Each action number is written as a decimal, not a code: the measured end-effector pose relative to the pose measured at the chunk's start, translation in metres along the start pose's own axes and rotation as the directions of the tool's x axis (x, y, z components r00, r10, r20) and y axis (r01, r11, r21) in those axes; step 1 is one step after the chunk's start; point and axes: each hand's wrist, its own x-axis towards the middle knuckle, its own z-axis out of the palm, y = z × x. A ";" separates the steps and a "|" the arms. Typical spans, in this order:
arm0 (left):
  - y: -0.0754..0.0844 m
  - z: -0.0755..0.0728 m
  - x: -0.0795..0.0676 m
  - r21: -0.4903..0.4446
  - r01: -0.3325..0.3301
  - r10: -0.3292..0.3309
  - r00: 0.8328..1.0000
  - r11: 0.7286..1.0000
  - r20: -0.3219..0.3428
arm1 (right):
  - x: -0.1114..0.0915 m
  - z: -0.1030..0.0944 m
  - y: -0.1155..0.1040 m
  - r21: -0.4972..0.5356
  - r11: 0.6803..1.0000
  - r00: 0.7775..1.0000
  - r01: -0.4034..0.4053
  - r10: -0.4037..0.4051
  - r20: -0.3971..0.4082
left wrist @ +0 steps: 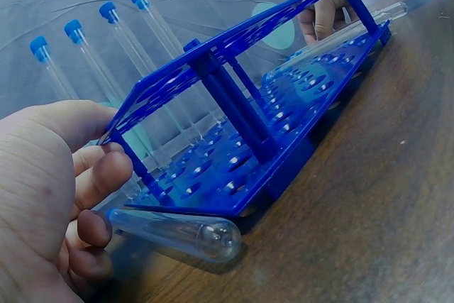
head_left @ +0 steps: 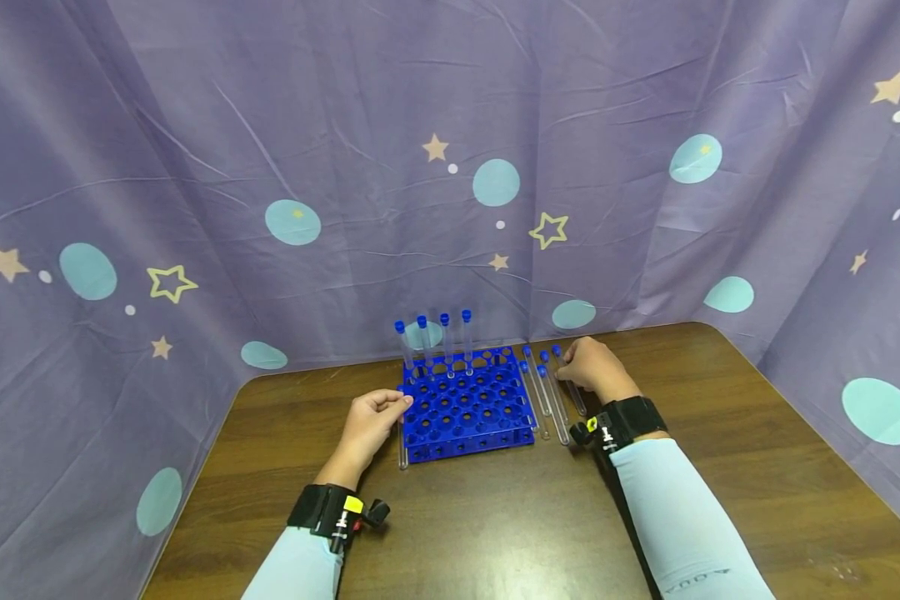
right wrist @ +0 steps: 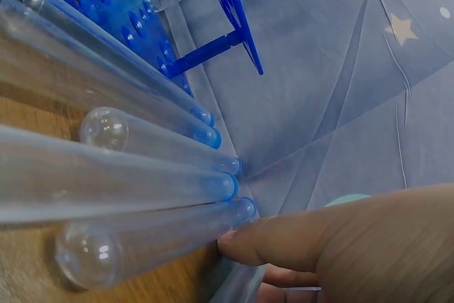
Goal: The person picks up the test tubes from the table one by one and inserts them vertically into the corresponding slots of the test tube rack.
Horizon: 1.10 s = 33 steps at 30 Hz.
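Note:
A blue test tube rack stands on the table, with several blue-capped test tubes upright in its back row. My left hand pinches the rack's left edge, thumb above the top plate. Beside that hand's lower fingers, a test tube lies along the rack's left side. To the right of the rack lie several more capped tubes, caps toward the curtain. My right hand is over the rightmost tubes, its thumb at the capped end of one tube. Its other fingers are mostly hidden, so a hold cannot be confirmed.
The wooden table extends in front of the rack and to both sides. A purple curtain with stars and ovals hangs close behind the table's far edge. Black straps with small cameras sit on both wrists.

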 end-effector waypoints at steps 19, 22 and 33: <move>0.001 -0.001 -0.001 0.003 0.006 -0.006 1.000 1.000 0.002 | -0.002 -0.001 -0.001 0.024 1.000 1.000 0.003 -0.003 0.011; 0.002 -0.001 -0.001 0.003 0.006 -0.006 1.000 1.000 0.001 | -0.002 0.000 0.000 0.021 1.000 1.000 0.007 -0.008 0.013; 0.002 0.000 -0.001 0.003 0.006 -0.006 1.000 1.000 0.002 | -0.002 -0.001 0.001 0.012 1.000 1.000 0.009 -0.009 -0.014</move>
